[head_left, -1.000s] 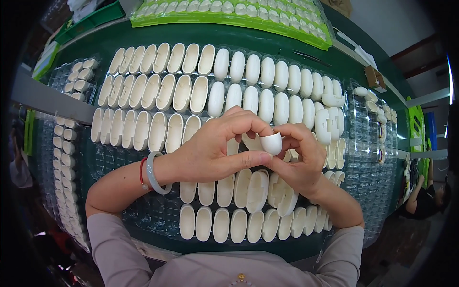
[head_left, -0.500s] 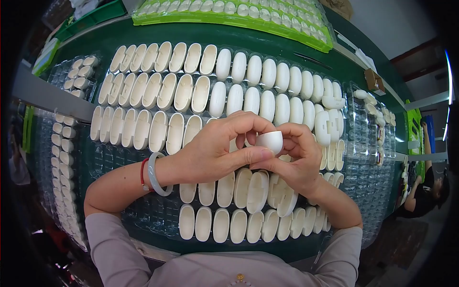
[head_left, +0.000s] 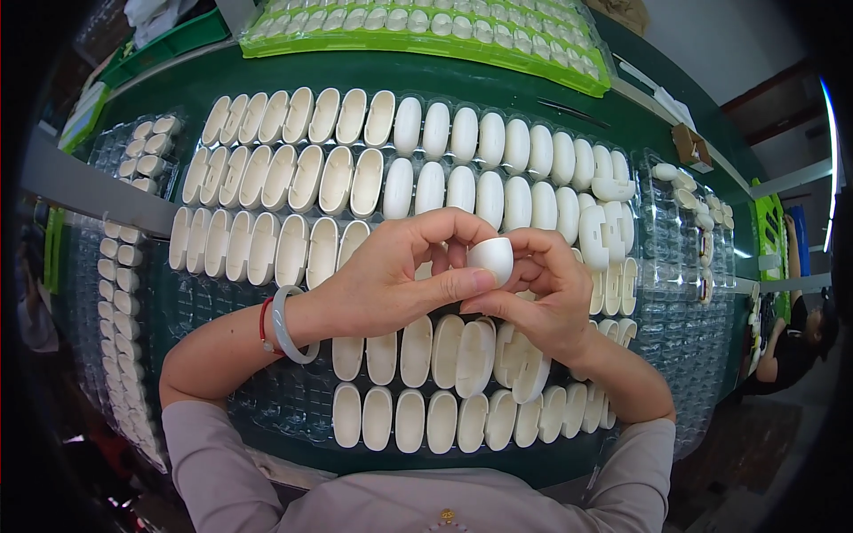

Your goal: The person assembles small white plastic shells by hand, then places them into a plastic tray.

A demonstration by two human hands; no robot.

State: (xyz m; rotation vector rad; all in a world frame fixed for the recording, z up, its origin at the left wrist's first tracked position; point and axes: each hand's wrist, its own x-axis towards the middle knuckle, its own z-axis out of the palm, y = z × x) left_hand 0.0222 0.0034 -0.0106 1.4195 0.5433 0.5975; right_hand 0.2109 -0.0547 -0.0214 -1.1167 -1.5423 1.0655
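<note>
Between my hands, above the middle of the table, is a smooth white rounded plastic shell. My left hand pinches its left side, thumb in front and fingers curled behind. The fingers of my right hand close on its right side, partly hidden behind it. Beneath and around my hands, rows of oblong plastic shells sit in clear trays. Some cream shells show their hollow insides; white shells lie with their rounded backs up. Just below my hands, a few hollow shells rest tilted over others.
A bright green tray of small pieces stands at the far side of the green table. More clear trays with small shells lie at left and right. A small cardboard box sits far right, where another person is.
The shell in my hands has tilted, and its rim now faces more to the right. Both hands stay closed on it in nearly the same place. My view has shifted slightly.
</note>
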